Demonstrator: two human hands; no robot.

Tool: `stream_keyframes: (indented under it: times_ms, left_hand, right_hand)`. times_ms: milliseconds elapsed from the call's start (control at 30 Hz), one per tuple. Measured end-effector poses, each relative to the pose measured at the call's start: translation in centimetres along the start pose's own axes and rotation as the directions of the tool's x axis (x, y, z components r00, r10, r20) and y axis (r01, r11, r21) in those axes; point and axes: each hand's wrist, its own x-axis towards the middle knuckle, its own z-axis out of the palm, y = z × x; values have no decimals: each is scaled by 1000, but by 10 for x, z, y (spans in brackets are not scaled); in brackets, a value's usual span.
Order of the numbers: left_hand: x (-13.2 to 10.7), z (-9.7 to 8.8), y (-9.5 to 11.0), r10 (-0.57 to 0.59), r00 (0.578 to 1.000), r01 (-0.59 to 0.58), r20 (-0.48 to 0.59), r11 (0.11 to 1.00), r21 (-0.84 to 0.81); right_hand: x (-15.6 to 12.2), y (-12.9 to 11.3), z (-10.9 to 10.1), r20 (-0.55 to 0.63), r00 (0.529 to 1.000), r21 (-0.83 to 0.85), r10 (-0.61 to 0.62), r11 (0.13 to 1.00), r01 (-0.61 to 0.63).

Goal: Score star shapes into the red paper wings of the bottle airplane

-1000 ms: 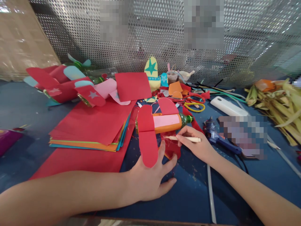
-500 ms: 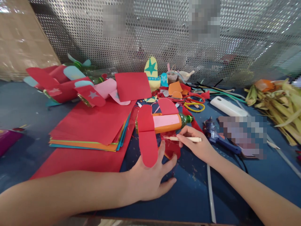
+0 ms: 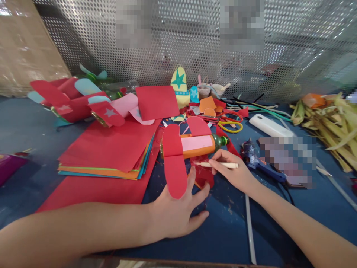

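My right hand [image 3: 231,169] pinches a cream-coloured pen [image 3: 223,164], its tip on a piece of red paper [image 3: 205,176] that carries faint star-like lines. My left hand [image 3: 181,210] lies with fingers spread, and its fingertips touch that red paper. Just beyond it is a green bottle [image 3: 221,141] lying on its side, wrapped in orange paper [image 3: 195,152] with a pink strip [image 3: 197,143]. A long red paper strip [image 3: 176,175] with rounded ends crosses the bottle and partly covers my left hand's fingers. Behind the bottle stands a rounded red flap [image 3: 199,126].
Stacked coloured paper [image 3: 108,149] lies left, beside paper-covered bottles [image 3: 75,104]. Scissors [image 3: 231,126] rest amid scraps behind. To the right are a blue glue gun [image 3: 262,167], a phone [image 3: 287,160], a white device [image 3: 270,125] and dry husks [image 3: 334,123]. A perforated metal panel [image 3: 184,33] stands behind.
Almost nothing differs. The pen and my right hand have shifted very slightly to the left, with the tip still on the red paper; my left hand stays in place.
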Motion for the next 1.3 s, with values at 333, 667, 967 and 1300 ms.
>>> stream_keyframes:
  times_ms: [333, 667, 967, 1300]
  left_hand:
    - [1, 1, -2, 17, 1000, -17, -4, 1000, 2]
    - [1, 0, -1, 5, 1000, -5, -7, 1000, -1]
    - [1, 1, -1, 17, 1000, -17, -11, 1000, 8]
    - [-1, 6, -1, -3, 1000, 3, -24, 1000, 1]
  right_hand:
    - [0, 0, 0, 0, 1000, 1, 13, 1000, -13]
    - [0, 2, -1, -9, 1000, 11, 11, 1000, -11]
    - [-1, 3, -2, -6, 1000, 12, 19, 1000, -19]
    - [1, 2, -1, -16, 1000, -6, -22, 1000, 22]
